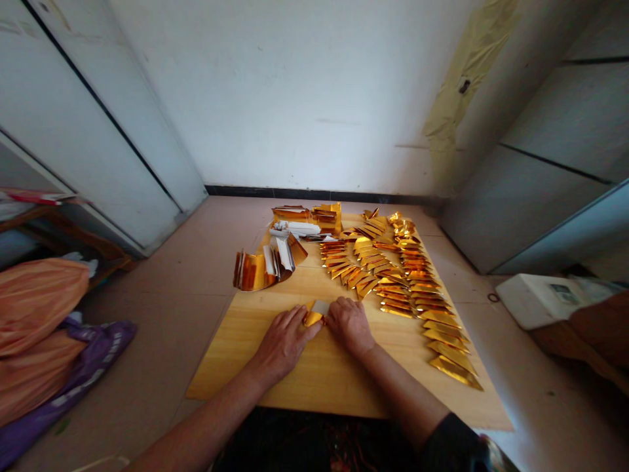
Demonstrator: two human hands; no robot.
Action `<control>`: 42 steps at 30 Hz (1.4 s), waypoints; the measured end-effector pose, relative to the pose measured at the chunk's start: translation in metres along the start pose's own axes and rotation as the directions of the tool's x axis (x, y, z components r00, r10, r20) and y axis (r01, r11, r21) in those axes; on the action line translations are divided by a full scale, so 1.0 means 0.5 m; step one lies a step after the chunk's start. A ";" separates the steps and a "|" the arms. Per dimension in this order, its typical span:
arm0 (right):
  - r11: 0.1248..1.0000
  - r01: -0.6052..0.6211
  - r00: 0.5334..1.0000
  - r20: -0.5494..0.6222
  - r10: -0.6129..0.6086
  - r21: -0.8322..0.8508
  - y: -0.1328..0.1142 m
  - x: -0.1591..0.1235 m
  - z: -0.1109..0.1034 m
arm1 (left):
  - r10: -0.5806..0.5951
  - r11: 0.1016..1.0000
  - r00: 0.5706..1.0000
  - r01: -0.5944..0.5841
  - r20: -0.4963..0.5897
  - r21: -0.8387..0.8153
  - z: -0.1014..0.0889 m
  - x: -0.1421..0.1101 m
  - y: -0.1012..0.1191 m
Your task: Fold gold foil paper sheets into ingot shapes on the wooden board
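Between my two hands, low over the wooden board, is a sheet of gold foil paper [313,318] with a pale side partly showing, folded over at its left. My left hand [284,342] pinches its left end with thumb and fingers. At the right end, the curled fingers of my right hand [350,324] grip the paper's edge. Rows of folded gold paper pieces [432,295] lie overlapping on the right half of the board. Behind my left hand stands a curved stack of unfolded gold and white sheets [255,272].
The light wooden board [236,347] rests low above the tiled floor. More paper bundles [299,228] sit at its far edge, near the white wall [304,98]. Orange and purple bags [44,314] lie at left; a white box [538,298] stands at right.
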State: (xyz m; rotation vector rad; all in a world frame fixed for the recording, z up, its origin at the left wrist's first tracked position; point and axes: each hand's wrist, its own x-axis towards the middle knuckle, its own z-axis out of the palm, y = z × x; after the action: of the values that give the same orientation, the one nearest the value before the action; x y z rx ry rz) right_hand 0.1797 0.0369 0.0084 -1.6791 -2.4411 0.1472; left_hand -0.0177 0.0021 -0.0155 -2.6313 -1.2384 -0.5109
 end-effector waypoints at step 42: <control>0.982 0.019 0.988 -0.155 0.010 0.185 0.016 -0.015 0.015 | -0.341 0.938 0.940 0.341 0.011 -0.059 -0.027 0.056 0.067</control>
State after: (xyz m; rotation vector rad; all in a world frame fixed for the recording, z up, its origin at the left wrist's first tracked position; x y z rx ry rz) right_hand 0.1880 0.0329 -0.0008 -1.5439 -2.2424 0.2281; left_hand 0.0215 -0.0034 0.0068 -2.4690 -1.7187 -0.6090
